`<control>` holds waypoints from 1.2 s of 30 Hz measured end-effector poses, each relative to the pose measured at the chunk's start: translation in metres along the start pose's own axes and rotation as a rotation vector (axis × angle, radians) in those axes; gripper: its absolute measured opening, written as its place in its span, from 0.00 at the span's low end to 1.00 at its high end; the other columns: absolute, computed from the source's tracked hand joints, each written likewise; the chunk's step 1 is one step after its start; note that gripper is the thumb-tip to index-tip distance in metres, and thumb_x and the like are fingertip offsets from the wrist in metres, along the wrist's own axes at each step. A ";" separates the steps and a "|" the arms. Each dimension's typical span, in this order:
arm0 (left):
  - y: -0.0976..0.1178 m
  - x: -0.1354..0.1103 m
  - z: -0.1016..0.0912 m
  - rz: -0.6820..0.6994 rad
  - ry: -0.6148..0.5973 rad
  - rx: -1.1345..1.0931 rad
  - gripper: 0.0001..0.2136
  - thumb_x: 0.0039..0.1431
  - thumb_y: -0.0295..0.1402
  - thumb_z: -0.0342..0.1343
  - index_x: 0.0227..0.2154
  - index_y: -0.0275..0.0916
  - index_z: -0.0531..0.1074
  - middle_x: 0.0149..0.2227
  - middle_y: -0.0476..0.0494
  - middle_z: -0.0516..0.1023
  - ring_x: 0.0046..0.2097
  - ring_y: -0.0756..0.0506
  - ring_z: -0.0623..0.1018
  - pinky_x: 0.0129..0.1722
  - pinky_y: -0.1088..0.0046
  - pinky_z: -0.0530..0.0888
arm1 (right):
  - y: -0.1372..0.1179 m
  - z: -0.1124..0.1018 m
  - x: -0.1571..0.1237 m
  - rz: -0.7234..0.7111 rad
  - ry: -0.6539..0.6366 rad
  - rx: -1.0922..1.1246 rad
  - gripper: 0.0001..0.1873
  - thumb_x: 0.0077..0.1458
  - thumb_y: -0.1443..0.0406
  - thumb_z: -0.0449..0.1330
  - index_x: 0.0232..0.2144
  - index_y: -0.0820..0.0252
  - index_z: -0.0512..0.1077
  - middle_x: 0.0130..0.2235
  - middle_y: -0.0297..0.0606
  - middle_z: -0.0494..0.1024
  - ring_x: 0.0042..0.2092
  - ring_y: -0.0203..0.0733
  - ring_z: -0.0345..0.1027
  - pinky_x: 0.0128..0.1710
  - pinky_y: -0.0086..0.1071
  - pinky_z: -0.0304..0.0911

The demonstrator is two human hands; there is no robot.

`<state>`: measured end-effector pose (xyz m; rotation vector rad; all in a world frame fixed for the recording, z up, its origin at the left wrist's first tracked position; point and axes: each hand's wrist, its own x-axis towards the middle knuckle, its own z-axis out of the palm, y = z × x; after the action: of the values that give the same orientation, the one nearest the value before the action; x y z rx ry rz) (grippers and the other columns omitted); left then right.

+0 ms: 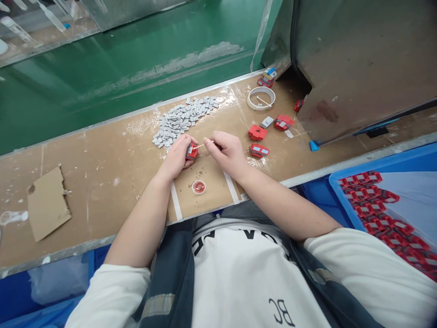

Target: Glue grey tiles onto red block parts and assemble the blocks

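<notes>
So the small red piece [191, 153] sits in the left hand [177, 156], fingers curled around it, on the side facing the right hand [228, 151]. That right hand's got a thin stick [200, 146] pinched in its fingers, tip right at the red piece, basically bridging the gap between the two hands. Little cup of reddish stuff [198, 187] is on the table [109, 159] nearer the body, and a pile of grey tiles [180, 119] lies just beyond the left hand.

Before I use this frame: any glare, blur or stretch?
Head view: glare flecks the table beside the grey tiles; right hand and stick read clearly; same view: red parts in the bin look softer; the right sleeve seems stretched, as by a wide lens.
</notes>
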<state>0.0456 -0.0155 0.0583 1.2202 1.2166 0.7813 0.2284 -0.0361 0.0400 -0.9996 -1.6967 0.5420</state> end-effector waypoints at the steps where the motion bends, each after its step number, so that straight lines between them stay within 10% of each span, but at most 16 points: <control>1: 0.000 0.000 0.000 -0.003 0.003 -0.001 0.11 0.72 0.42 0.49 0.38 0.41 0.69 0.27 0.51 0.72 0.19 0.54 0.62 0.18 0.80 0.55 | 0.000 0.000 0.000 -0.005 -0.005 0.001 0.25 0.75 0.52 0.53 0.25 0.56 0.58 0.26 0.28 0.58 0.29 0.35 0.52 0.33 0.34 0.48; 31: 0.001 0.000 -0.002 -0.001 0.010 -0.108 0.11 0.67 0.43 0.54 0.36 0.41 0.70 0.24 0.53 0.71 0.16 0.55 0.60 0.15 0.80 0.52 | -0.003 -0.006 0.000 0.010 -0.022 0.035 0.26 0.73 0.50 0.54 0.25 0.54 0.56 0.25 0.29 0.59 0.29 0.36 0.53 0.32 0.34 0.50; 36: -0.001 0.004 -0.009 0.004 -0.046 -0.290 0.13 0.65 0.46 0.57 0.38 0.41 0.69 0.30 0.50 0.76 0.16 0.56 0.60 0.14 0.79 0.50 | -0.006 -0.012 -0.005 -0.241 -0.380 0.195 0.25 0.74 0.54 0.52 0.23 0.54 0.58 0.24 0.29 0.59 0.26 0.36 0.53 0.31 0.33 0.51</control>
<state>0.0375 -0.0099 0.0569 0.9967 1.0229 0.8934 0.2383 -0.0453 0.0463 -0.5645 -2.0198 0.7553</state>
